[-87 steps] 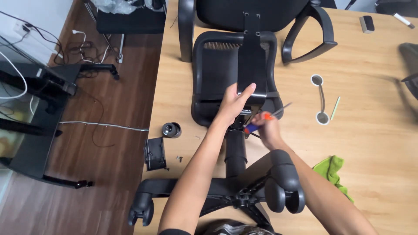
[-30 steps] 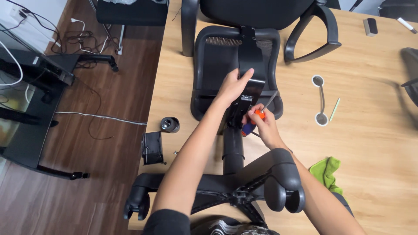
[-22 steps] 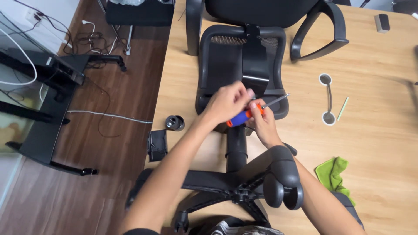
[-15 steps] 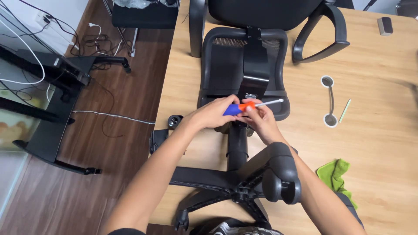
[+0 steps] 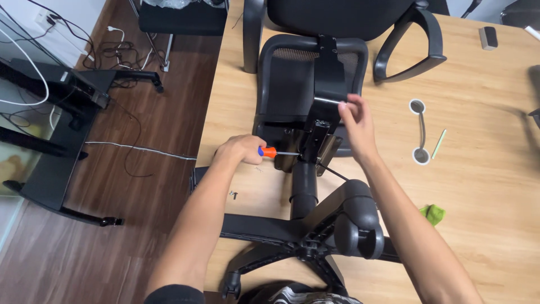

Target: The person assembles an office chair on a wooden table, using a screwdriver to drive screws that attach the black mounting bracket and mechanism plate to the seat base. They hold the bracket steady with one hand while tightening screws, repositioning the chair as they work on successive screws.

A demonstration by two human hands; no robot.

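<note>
Two hands work an orange-and-blue-handled screwdriver (image 5: pixel 269 152), light, rigid, best gripped by its handle: the left hand (image 5: pixel 241 152) closes around it, tip at the black office chair's metal mechanism (image 5: pixel 315 141), while the right hand (image 5: pixel 354 121) pinches the chair's backrest bracket (image 5: pixel 329 84) on the wooden table (image 5: pixel 484 186).

Even, soft indoor light falls from above on my wooden table (image 5: pixel 484 186), bright without glare. Shadows under my arms and the black chair (image 5: pixel 315 95) are faint. The view is sharp; straight edges bow slightly toward the corners.
</note>
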